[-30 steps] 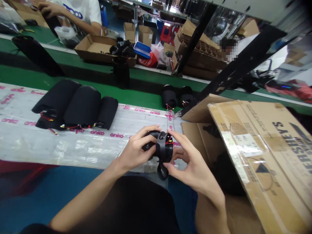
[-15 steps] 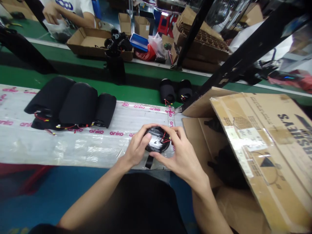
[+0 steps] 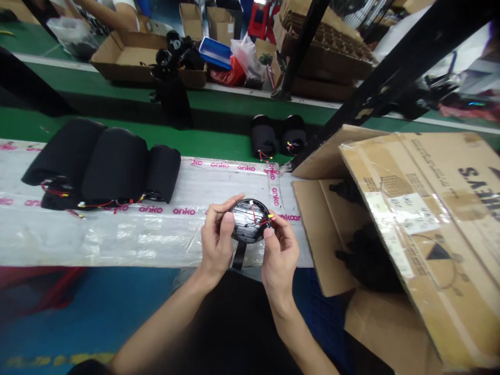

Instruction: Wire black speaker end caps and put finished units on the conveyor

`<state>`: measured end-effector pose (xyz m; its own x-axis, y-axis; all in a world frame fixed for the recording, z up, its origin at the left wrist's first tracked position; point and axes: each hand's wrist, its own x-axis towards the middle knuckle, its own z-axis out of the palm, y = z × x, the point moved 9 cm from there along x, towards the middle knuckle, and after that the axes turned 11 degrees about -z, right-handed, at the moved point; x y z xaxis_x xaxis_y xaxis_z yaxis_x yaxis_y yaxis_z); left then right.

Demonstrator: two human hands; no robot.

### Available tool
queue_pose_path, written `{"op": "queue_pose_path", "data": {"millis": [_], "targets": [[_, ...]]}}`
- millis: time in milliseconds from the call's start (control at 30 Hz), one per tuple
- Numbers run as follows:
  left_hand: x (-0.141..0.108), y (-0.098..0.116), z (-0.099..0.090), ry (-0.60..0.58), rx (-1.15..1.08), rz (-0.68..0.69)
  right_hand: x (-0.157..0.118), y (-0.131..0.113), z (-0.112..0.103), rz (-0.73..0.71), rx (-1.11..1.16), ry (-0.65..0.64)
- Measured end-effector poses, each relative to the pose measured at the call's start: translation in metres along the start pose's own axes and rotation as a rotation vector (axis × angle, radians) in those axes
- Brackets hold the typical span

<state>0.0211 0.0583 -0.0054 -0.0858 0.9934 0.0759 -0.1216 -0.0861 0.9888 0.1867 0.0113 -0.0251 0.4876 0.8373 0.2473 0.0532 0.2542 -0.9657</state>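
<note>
Between my hands is a round black housing, its open end facing up at me, with thin red and black wires and a small yellow connector showing. My left hand grips its left rim, thumb on the near side. My right hand pinches at the right edge, by the wires and connector; whether the fingertips hold wire or only the rim I cannot tell. A black strap hangs below the housing. Several black fabric-covered cylinders with similar wires lie to the left on the plastic-covered bench.
Two more black cylinders stand on the green surface beyond. At the right, an open cardboard box holds dark parts. A black post slants above it. A person's arm shows across the line, near a shallow carton.
My right hand has shifted from wrapping the housing's right side to pinching by the wires at its edge. My left thumb has moved back towards the rim. The view has shifted slightly.
</note>
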Motion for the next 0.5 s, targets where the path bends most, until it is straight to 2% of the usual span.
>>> {"op": "queue_pose_path", "data": {"millis": [67,200,367,500], "targets": [[-0.006,0.002,-0.002,0.013,0.053,-0.017,-0.002,-0.01,-0.003,-0.063,-0.08,0.024],[0.0,-0.004,-0.004,0.01,-0.011,0.005,-0.002,-0.027,-0.001,-0.213,-0.202,-0.048],[0.03,-0.014,0.013,-0.203,-0.1,0.043,0.001,-0.012,0.0,-0.007,0.053,0.006],[0.032,-0.013,0.022,-0.297,-0.055,-0.004,-0.005,-0.022,0.008,0.021,0.016,0.025]]}}
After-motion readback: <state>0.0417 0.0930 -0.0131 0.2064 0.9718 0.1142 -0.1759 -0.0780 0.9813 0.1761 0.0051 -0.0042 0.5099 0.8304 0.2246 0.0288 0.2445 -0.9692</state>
